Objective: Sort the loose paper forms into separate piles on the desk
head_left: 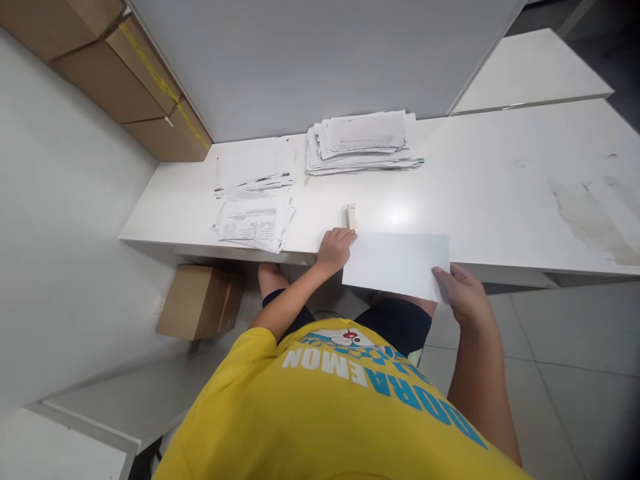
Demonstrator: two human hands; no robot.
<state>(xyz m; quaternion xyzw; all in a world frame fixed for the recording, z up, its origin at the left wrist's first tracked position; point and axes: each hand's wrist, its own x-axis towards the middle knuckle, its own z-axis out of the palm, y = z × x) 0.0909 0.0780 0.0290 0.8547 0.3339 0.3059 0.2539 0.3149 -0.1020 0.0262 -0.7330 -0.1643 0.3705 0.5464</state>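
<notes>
One white sheet — your right hand pinches its edge; your left hand curls beside the cream block — can't tell that grip.

A white sheet juts past the tabletop's near edge — the right hand has its right end in its grip, thumb on top. The left hand is at the sheet's far-left corner, just beside a small beige block. A paper stack lies by the back edge; cardboard boxes stand at the far-left corner.
</notes>
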